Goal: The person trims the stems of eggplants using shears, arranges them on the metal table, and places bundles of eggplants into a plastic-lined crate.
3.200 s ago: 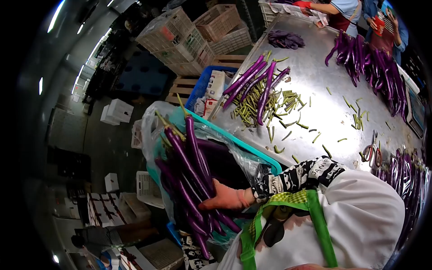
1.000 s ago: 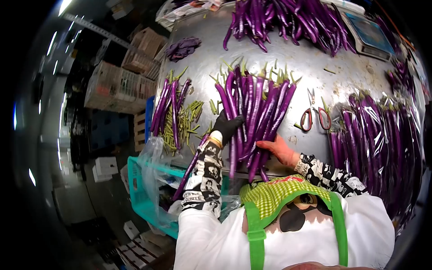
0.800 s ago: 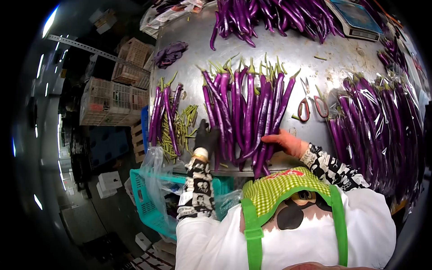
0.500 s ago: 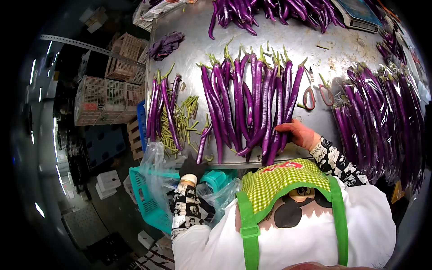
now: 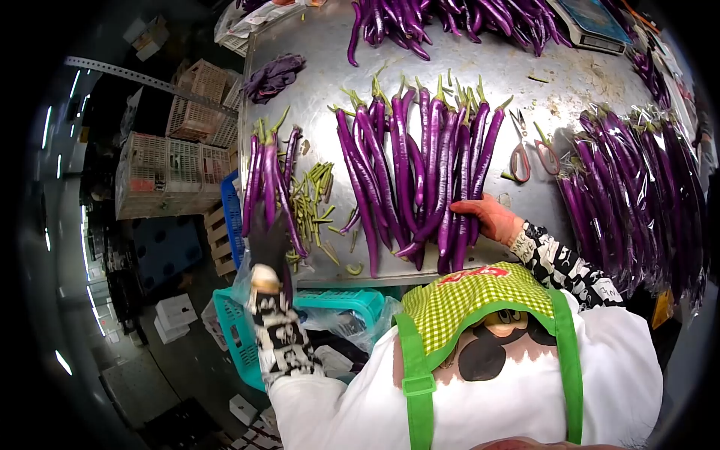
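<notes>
My right hand (image 5: 491, 218), in an orange-red glove, lies across the lower right of a row of long purple eggplants (image 5: 406, 172), fingers stretched over them. My left hand (image 5: 269, 241), in a dark glove, is at the lower end of a smaller eggplant group (image 5: 256, 174) on the left. A purple eggplant end (image 5: 286, 279) shows beneath that hand, which seems closed round it; its fingers are blurred. Cut green stems (image 5: 312, 201) lie between the two groups.
Scissors (image 5: 519, 154) with red handles lie right of the row, near bagged eggplants (image 5: 627, 202). More eggplants (image 5: 450, 19) and a scale (image 5: 592, 22) are at the back. A purple glove (image 5: 274, 77) lies far left; a teal basket (image 5: 234, 330) stands below the metal table's edge (image 5: 397, 280).
My left hand has moved left and up from the table edge to the left group. The short eggplant left of the row is gone from its place. My right hand has shifted slightly left.
</notes>
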Action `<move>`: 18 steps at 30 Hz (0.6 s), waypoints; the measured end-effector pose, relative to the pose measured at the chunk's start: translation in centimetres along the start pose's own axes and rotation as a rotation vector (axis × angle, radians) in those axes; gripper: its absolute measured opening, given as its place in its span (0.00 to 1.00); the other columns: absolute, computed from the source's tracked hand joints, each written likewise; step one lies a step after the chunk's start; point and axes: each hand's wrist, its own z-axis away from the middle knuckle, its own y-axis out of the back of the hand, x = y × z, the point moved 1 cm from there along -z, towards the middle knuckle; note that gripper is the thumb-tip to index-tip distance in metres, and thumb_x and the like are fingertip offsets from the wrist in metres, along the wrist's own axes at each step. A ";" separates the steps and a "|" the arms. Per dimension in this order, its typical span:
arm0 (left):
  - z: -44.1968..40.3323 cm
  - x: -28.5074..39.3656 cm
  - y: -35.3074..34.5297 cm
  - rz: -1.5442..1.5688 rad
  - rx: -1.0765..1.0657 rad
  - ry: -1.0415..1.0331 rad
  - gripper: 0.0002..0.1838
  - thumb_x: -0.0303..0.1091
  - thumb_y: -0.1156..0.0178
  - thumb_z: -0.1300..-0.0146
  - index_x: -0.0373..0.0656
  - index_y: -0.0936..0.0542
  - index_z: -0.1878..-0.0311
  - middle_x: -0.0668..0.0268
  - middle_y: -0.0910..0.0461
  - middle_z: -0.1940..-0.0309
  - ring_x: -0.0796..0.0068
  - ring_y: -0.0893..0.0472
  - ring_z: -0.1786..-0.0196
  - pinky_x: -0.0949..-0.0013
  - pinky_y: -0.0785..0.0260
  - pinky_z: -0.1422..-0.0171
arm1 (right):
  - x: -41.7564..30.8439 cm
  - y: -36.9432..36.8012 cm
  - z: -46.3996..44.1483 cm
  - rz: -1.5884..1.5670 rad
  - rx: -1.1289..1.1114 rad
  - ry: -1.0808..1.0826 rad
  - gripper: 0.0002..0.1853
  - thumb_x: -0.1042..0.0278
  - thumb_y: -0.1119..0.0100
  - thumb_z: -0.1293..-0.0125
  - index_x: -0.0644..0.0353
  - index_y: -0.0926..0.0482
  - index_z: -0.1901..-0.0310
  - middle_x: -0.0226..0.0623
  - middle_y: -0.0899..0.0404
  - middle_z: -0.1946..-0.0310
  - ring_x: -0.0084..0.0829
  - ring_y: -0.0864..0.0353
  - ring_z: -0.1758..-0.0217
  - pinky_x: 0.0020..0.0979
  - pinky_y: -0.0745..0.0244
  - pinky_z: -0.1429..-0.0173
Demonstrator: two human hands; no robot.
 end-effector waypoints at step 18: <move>-1.5 4.4 -21.6 -0.743 0.099 -0.870 0.22 0.53 0.30 0.48 0.48 0.16 0.56 0.62 0.19 0.57 0.57 0.22 0.49 0.50 0.33 0.44 | 2.5 -2.2 -0.4 -0.522 0.232 -0.554 0.15 0.60 0.37 0.30 0.61 0.17 0.49 0.35 0.15 0.57 0.24 0.17 0.54 0.29 0.21 0.47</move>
